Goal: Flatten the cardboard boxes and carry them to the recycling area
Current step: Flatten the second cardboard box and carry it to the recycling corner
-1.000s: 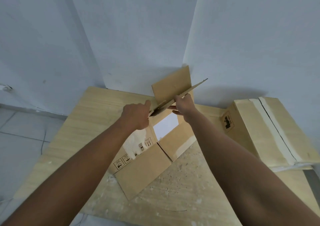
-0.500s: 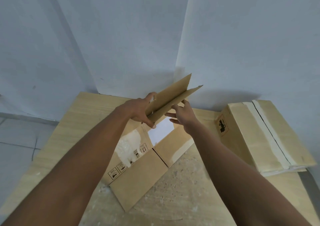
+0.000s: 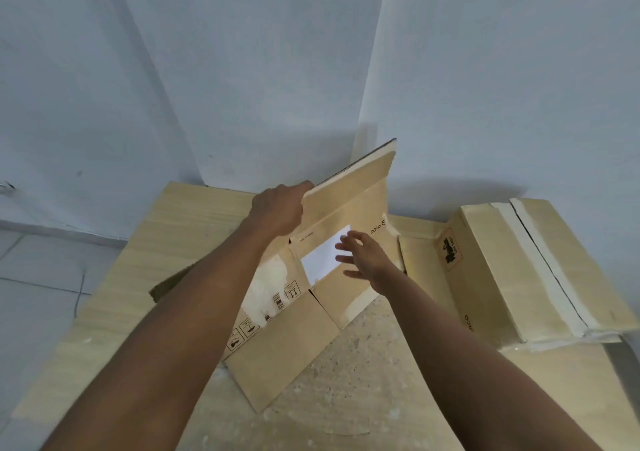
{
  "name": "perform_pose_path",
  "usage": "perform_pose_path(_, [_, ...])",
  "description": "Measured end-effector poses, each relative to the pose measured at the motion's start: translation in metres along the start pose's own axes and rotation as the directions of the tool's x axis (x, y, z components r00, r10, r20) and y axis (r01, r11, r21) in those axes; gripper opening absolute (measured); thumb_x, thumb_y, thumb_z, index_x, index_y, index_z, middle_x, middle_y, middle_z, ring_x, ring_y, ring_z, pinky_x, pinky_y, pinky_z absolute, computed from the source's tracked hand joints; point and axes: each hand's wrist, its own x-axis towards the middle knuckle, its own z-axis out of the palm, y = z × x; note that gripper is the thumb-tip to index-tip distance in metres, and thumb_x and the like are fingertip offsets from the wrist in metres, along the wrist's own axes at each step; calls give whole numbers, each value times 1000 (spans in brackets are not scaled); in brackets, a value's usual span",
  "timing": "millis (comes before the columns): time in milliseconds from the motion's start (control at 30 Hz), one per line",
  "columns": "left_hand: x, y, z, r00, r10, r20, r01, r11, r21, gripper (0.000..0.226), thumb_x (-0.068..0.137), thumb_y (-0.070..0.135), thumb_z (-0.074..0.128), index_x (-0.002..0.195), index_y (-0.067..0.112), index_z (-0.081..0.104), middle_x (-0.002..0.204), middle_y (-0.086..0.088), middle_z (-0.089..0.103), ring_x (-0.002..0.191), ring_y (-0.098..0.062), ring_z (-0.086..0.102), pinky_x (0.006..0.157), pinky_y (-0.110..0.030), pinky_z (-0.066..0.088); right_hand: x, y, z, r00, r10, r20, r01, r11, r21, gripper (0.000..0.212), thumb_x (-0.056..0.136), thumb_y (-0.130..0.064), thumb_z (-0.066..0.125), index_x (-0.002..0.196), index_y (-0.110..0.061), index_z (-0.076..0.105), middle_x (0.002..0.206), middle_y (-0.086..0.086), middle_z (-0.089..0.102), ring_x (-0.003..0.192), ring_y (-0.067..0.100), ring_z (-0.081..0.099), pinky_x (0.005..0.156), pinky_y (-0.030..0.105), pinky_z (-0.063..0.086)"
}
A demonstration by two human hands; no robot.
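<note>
— The left hand [image 3: 277, 211] is clamped on the top edge of the raised flap [image 3: 349, 194] of the flat brown cardboard box [image 3: 287, 343]. Do you see it, there in the middle of the pale wooden tabletop [image 3: 166, 229]?

— I do. And the right hand [image 3: 363, 260] is empty, fingers [image 3: 346, 242] spread, hovering just above the white rectangular label [image 3: 322, 255] on that same box. I can't tell whether it touches the card.

— The box looks mostly collapsed to me. Its lower panels lie flat on the table, with the handling symbols facing up, and only that far flap stands.

— So I'd judge the flattening of this one nearly done: press the flap down and it's a sheet.

— Then look right. A second box, the taped beige cardboard carton [image 3: 526, 270], stands near the table's right edge, well apart from both hands.

— It keeps its full shape, with tape along the top seam. That one hasn't been flattened, I'd say.

— And nothing has been carried anywhere. No recycling area shows from here, only the blue-grey walls [image 3: 242, 69] in the corner behind the table.
</note>
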Motion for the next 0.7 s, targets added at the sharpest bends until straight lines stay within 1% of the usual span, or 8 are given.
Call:
perform_pose_path(100, [-2,-8,-33,996,66,57,-57,987,-150,40,99,29,53,137,37,46,126,-3,62,108,-30,60,87,-38,49,3,27,-7,994,106,-25,-108,990,-89,56,98,-50,53,143,-17,45,139,5,55,119,23,55,91,42,50])
perform_pose_path(167, [-3,-13,-58,986,144,82,-121,965,-234,37,98,28,58,134,31,51,129,1,62,109,-26,59,90,-35,46,5,40,-10,981,170,-96,-179,980,-88,67,96,-57,51,149,-17,38,148,5,43,128,27,46,96,43,47])
perform_pose_path(267, [-10,-19,-91,969,228,97,-182,921,-343,34,98,27,61,131,28,55,123,6,64,108,-18,61,89,-32,45,2,49,-11,951,238,-197,-242,970,1,85,90,-68,50,154,-19,25,155,7,33,134,32,41,101,47,46])
perform_pose_path(333, [-17,-21,-106,963,252,92,-189,882,-432,33,97,27,62,130,30,56,116,12,66,104,-8,63,90,-31,48,-2,50,-10,938,278,-209,-264,960,91,95,85,-76,49,156,-20,20,157,7,30,136,33,40,103,50,46])
perform_pose_path(400, [-25,-22,-119,959,271,85,-186,826,-531,33,98,26,62,130,31,57,111,16,69,97,1,66,84,-22,47,-4,49,-7,935,299,-188,-265,946,186,104,79,-84,47,157,-21,20,158,6,29,136,34,40,100,52,46])
perform_pose_path(500, [-38,-23,-134,951,296,87,-159,711,-685,38,99,24,60,135,29,54,120,9,70,103,-7,70,83,-25,56,-8,46,-4,948,274,-161,-219,930,294,111,71,-93,41,156,-25,23,155,6,35,132,33,45,95,54,45])
perform_pose_path(600, [-47,-31,-141,954,293,67,-124,587,-800,43,99,20,58,141,27,50,127,9,68,108,-12,70,81,-26,59,-20,41,-8,975,160,-154,-71,883,464,96,76,-90,38,149,-28,41,142,-2,52,133,29,49,100,52,43])
perform_pose_path(700, [-48,-49,-135,965,251,70,-60,476,-877,45,100,15,54,143,26,48,130,5,67,111,-16,69,80,-27,59,-28,37,-16,991,33,-128,48,811,583,72,84,-83,35,109,-31,77,117,0,74,114,21,68,98,44,48])
